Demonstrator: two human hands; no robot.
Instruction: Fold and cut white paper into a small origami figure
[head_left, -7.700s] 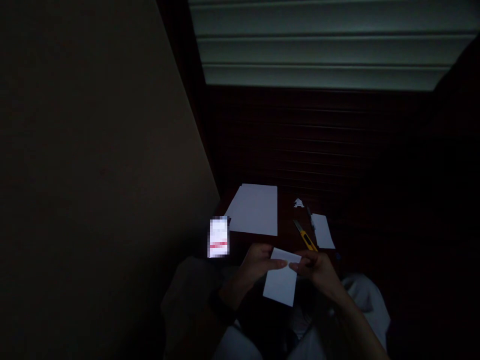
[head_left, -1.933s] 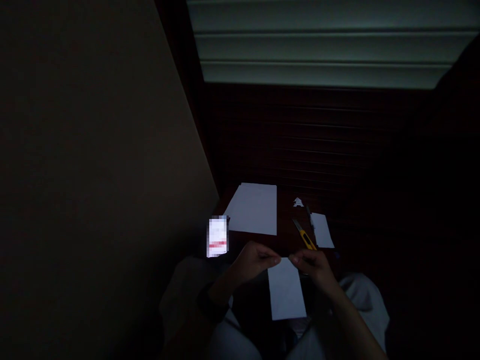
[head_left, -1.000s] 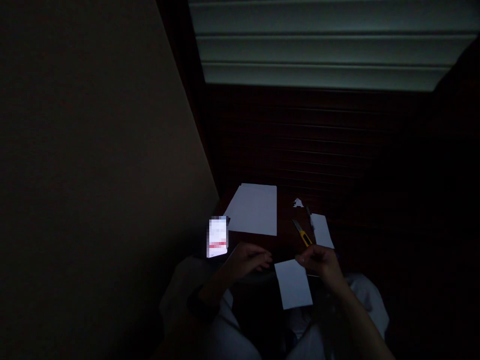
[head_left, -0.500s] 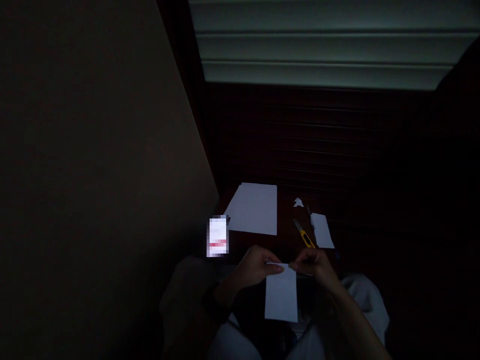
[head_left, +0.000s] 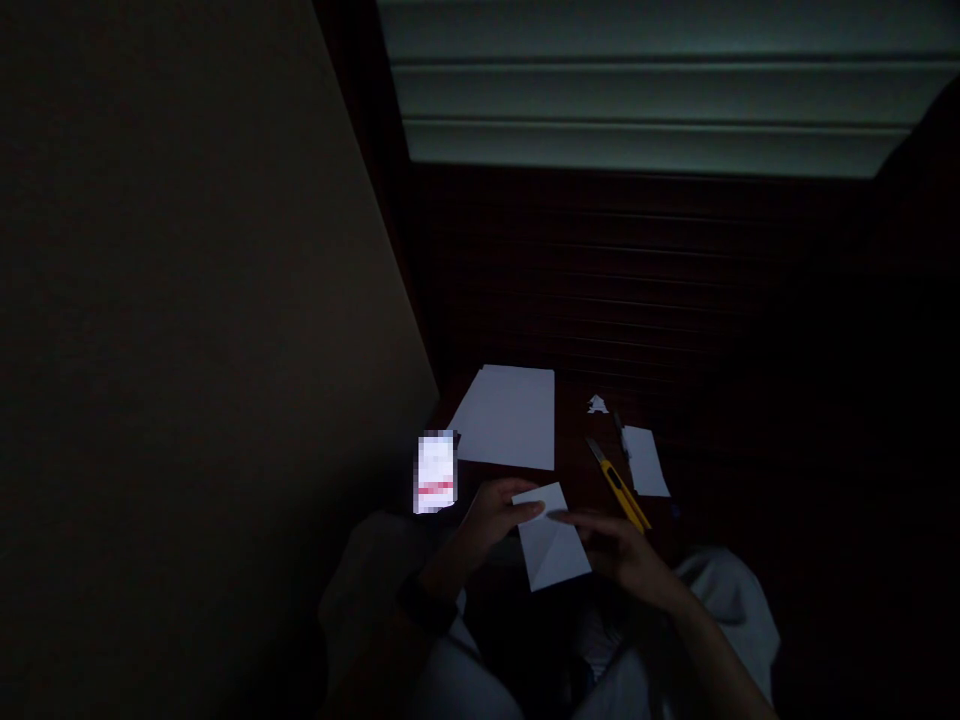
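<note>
The scene is very dark. A small white paper sheet (head_left: 551, 540) with a diagonal crease lies tilted over my lap at the near edge of a dark wooden table (head_left: 574, 470). My left hand (head_left: 491, 520) pinches the paper's upper left corner. My right hand (head_left: 619, 550) lies over the paper's right side with its fingers stretched out across it, pressing on the paper. A yellow utility knife (head_left: 619, 488) lies just beyond my right hand.
A larger white sheet (head_left: 510, 415) lies at the table's back left. A lit phone screen (head_left: 436, 472) sits at the left edge. A narrow paper strip (head_left: 645, 460) and a small folded paper figure (head_left: 597, 404) are at the right. A wall stands on the left.
The paper, held hanging lengthwise by both hands half a second ago, is now turned diagonal and carries a crease. My right hand has let go of the top edge and flattened over it.
</note>
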